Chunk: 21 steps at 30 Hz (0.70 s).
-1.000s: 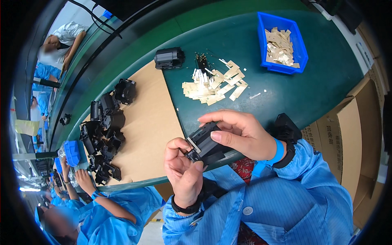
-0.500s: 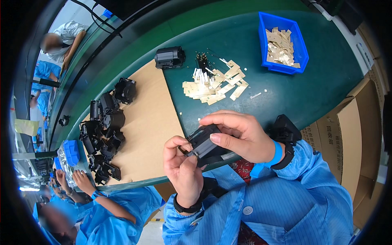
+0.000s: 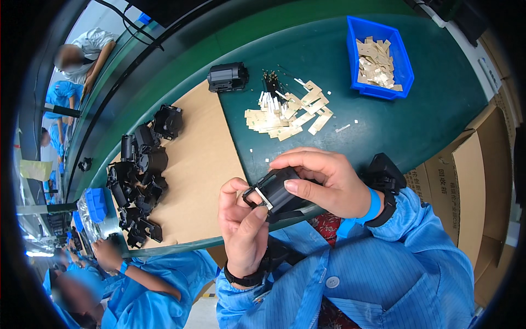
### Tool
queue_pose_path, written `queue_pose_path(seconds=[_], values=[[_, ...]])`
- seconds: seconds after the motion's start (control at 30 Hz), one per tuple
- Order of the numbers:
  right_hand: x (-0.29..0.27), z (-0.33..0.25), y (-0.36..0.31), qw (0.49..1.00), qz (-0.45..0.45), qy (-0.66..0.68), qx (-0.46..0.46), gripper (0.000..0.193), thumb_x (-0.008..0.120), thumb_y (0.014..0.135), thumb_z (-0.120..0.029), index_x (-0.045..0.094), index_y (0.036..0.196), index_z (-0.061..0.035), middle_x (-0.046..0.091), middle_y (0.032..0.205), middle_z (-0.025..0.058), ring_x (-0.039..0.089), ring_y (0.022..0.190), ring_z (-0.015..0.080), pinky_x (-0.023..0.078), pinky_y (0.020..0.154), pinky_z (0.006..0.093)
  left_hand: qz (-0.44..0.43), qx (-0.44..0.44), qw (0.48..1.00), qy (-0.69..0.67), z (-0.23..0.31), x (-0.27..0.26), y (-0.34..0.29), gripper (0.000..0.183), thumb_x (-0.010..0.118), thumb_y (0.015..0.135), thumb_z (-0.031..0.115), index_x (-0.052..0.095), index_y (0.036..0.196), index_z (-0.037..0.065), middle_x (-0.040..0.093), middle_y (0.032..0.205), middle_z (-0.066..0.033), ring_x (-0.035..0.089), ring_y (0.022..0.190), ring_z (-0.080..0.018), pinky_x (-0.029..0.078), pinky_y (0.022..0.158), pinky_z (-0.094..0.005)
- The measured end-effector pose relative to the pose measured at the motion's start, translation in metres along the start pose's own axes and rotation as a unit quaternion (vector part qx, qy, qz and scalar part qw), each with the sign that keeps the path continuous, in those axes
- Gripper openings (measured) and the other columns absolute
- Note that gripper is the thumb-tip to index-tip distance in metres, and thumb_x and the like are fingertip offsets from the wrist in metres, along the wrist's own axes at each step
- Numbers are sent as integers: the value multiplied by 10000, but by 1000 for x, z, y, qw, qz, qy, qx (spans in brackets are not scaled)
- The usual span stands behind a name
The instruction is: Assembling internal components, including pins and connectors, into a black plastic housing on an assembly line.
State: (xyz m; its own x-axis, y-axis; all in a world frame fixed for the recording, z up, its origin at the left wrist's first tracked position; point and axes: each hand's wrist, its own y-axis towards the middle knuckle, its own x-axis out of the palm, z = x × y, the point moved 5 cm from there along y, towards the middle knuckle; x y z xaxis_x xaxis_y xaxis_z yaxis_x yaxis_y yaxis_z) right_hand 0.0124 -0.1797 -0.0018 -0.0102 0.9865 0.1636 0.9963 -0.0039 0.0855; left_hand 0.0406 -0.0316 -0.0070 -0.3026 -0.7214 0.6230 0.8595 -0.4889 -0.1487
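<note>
A black plastic housing (image 3: 284,192) is held between my two hands, just above the near edge of the table. My right hand (image 3: 335,183) is closed around its right side, thumb on top and fingers along the far side. At its left end my left hand (image 3: 241,233) grips the frame-like edge, with the thumb pressed near the lower tip of a narrow white strip (image 3: 264,198). That strip lies across the end of the housing. The underside of the housing and some of my fingertips are hidden.
Beige adhesive pieces and black wires with white ends (image 3: 282,112) lie beyond my hands. A blue bin (image 3: 408,68) holds more pieces. Several black housings (image 3: 145,164) sit on cardboard (image 3: 203,164); another housing (image 3: 227,77) stands behind. A co-worker's arm (image 3: 145,277) is at left.
The white strip now shows on the housing's end, where it did not before. My left thumb and fingers have shifted slightly; my right hand keeps its grip. The co-worker's hand has moved.
</note>
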Motion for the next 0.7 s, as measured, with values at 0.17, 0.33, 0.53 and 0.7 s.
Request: queue_pose_path(seconds=[0.17,0.33,0.53,0.7], values=[[1,0,0,1000,1,-26,-14,284,576,844,-41,547,1114,42,523,1098,118,555,919,126,476,740,226,9,56,995,79,0,0,-1,378,523,772,-47,379,1109,42,546,898,-38,529,856,-95,411,790,-229],[3,-2,1,997,36,-33,-64,273,606,809,-101,584,1059,7,597,893,84,550,727,115,432,600,230,42,148,963,223,-4,-3,-4,406,564,775,104,397,1132,9,567,933,-94,570,864,-140,472,756,-242],[1,-3,3,999,26,5,-46,279,606,808,-98,582,1063,13,593,903,91,549,718,121,434,600,231,65,148,961,223,-4,2,-7,543,570,785,177,377,1251,-25,584,967,-132,589,782,-139,478,615,-210],[2,-7,4,995,12,-45,-87,280,612,809,-100,581,1061,19,589,921,91,545,725,106,436,615,222,92,81,979,163,-6,-1,-2,512,557,818,190,399,1253,-30,610,916,-136,610,686,-146,468,482,-210]])
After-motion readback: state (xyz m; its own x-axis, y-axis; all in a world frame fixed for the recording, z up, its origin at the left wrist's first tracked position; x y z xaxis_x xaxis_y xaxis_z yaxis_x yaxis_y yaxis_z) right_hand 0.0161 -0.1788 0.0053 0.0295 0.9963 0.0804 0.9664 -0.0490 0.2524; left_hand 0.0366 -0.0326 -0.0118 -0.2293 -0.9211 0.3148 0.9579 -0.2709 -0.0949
